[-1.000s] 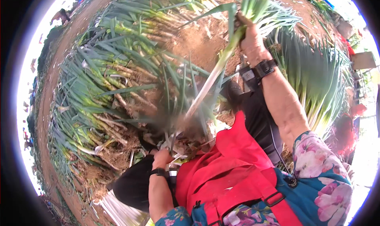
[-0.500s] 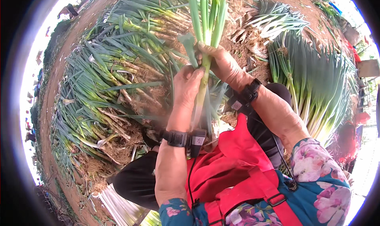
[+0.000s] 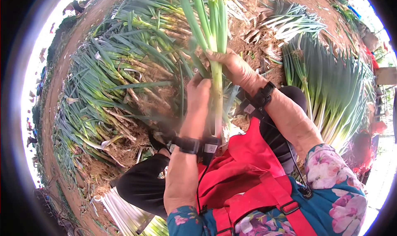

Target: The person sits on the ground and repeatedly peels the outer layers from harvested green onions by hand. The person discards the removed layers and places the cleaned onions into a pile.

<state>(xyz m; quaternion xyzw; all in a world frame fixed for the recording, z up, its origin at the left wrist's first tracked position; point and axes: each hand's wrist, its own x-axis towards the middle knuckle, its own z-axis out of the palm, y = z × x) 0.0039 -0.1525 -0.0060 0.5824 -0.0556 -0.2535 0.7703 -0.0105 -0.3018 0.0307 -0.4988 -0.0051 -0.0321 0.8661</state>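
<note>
A thick green onion (image 3: 216,81) stands upright before me, its white end low toward my lap and its green leaves fanning out at the top. My right hand (image 3: 233,64) is closed around it where the leaves branch, thumb across the front. Just left of the stalk, my left hand (image 3: 199,91) is closed on a loose outer leaf (image 3: 199,64) that angles away from the stem. The fingertips of both hands are partly hidden.
Untrimmed green onions (image 3: 95,99) with soil-covered roots heap along the left. At the right stands a row of cleaned onions (image 3: 326,87); a smaller bundle (image 3: 293,23) lies beyond. White-stemmed onions (image 3: 124,209) are by my left knee. A red apron (image 3: 248,157) covers my lap.
The onion has shifted slightly left and stands more upright. My left hand has moved a little down, and the leaf it grips leans farther off the stalk. My right hand keeps its hold.
</note>
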